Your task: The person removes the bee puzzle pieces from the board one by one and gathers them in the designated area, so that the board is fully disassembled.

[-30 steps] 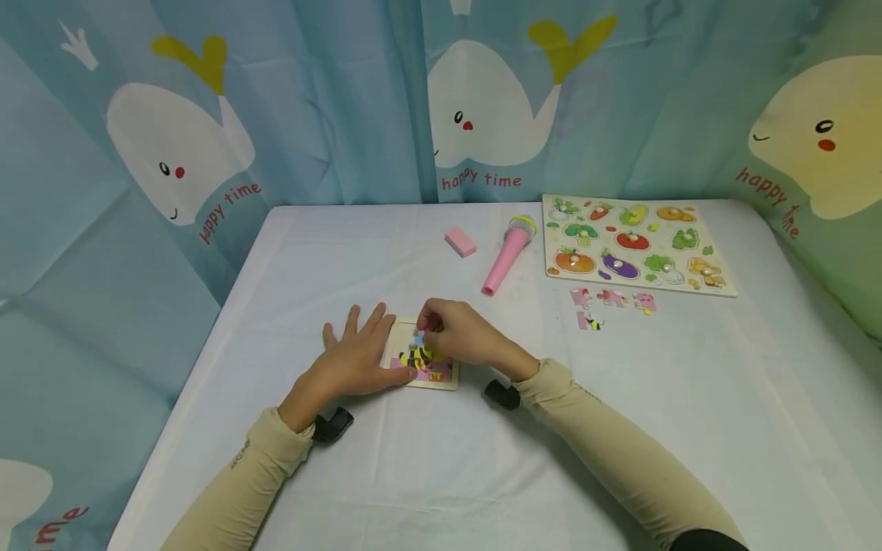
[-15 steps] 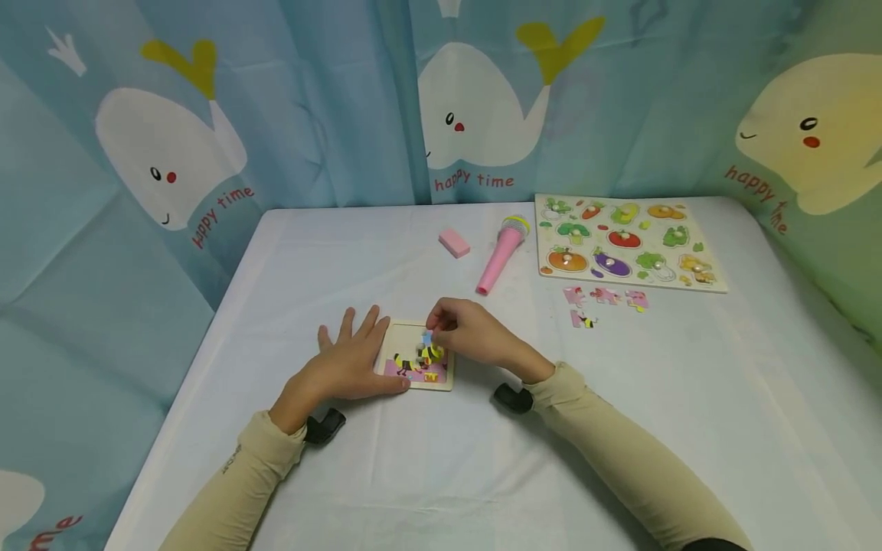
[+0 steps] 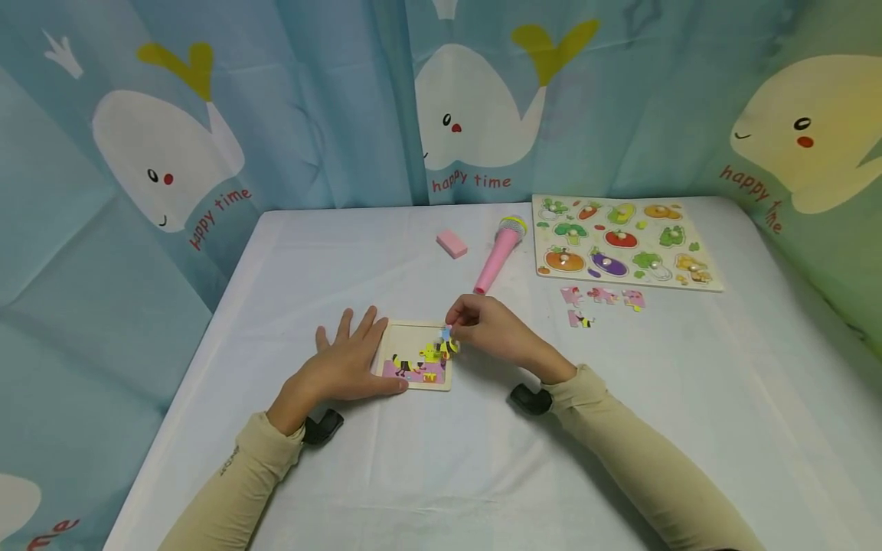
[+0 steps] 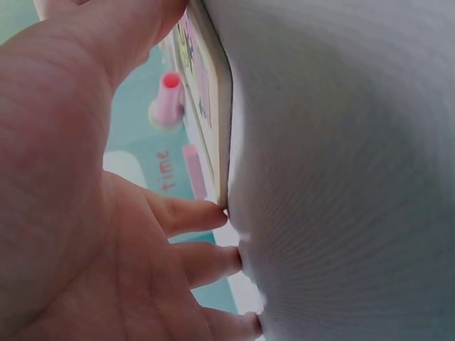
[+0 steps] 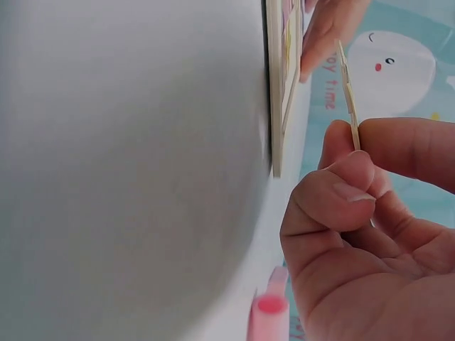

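A small wooden puzzle tray (image 3: 406,334) lies on the table, its lower part filled with pink and yellow bee-picture pieces (image 3: 416,373). My left hand (image 3: 344,367) is spread at the tray's left side, thumb along the lower rim and index fingertip by the upper left corner; the other fingertips rest on the cloth. Between thumb and forefinger, my right hand (image 3: 499,333) pinches a jigsaw piece (image 3: 448,346) with a bee and some blue on it, over the tray's right edge. The right wrist view shows that thin piece (image 5: 349,92) edge-on, raised above the tray's level.
Several loose pink jigsaw pieces (image 3: 602,296) lie to the right, below a vegetable peg board (image 3: 627,241). A pink toy microphone (image 3: 498,260) and a pink block (image 3: 452,243) lie beyond the tray. A whale-print curtain (image 3: 331,99) hangs behind the white-covered table (image 3: 427,474).
My right hand has moved right with the pinched piece, from over the tray's middle to its right edge. My left hand stays at the tray's left side; the head view has shifted slightly.
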Motion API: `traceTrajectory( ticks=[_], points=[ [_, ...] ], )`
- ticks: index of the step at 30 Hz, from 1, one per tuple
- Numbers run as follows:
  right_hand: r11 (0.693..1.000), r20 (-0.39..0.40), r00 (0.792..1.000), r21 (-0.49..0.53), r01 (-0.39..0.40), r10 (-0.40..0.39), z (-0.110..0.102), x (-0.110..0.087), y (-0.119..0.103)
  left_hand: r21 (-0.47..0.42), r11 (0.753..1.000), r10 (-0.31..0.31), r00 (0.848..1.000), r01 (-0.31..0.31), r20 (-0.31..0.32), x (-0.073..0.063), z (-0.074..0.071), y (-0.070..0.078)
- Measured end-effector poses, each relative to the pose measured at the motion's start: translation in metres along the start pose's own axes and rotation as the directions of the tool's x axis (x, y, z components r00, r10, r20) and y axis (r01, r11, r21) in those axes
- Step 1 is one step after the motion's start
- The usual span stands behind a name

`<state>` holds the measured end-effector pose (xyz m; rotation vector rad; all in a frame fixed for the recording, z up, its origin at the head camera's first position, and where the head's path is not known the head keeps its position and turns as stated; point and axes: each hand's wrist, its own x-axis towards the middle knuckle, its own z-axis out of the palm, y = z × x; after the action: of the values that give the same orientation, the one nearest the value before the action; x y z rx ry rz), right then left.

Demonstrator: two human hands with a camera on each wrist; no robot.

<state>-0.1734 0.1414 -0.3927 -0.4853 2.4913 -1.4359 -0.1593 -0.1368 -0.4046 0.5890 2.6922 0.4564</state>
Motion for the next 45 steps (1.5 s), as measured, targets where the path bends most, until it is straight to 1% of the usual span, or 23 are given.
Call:
traceTrajectory(
  ticks=[6, 14, 24, 34, 40, 45],
  points=[
    [1.000, -0.027, 0.999, 0.009, -0.020, 0.021, -0.011, -0.006, 0.005, 0.002, 1.000, 0.002, 1.000, -0.002, 0.014, -0.001, -0.003, 0.001],
    [0.998, -0.045, 0.997, 0.026, -0.062, 0.063, -0.026, -0.014, 0.009, -0.006, 1.000, 0.030, 0.998, -0.030, 0.063, -0.003, -0.008, -0.004],
    [0.992, -0.085, 0.988, 0.021, -0.124, 0.126, -0.043, -0.027, 0.015, -0.012, 0.999, 0.037, 0.997, -0.036, 0.063, -0.004, -0.010, -0.004],
    [0.990, -0.139, 0.980, 0.028, -0.137, 0.140, -0.057, -0.041, 0.024, -0.021, 0.999, 0.036, 0.997, -0.035, 0.063, -0.005, -0.011, -0.004],
    [0.985, -0.158, 0.972, 0.044, -0.169, 0.174, -0.069, -0.050, 0.026, -0.027, 0.999, 0.042, 0.997, -0.041, 0.060, -0.005, -0.010, -0.005],
    [0.982, -0.195, 0.963, 0.052, -0.180, 0.187, -0.079, -0.058, 0.029, -0.021, 0.999, 0.044, 0.997, -0.043, 0.056, -0.005, -0.009, -0.005]
  ],
)
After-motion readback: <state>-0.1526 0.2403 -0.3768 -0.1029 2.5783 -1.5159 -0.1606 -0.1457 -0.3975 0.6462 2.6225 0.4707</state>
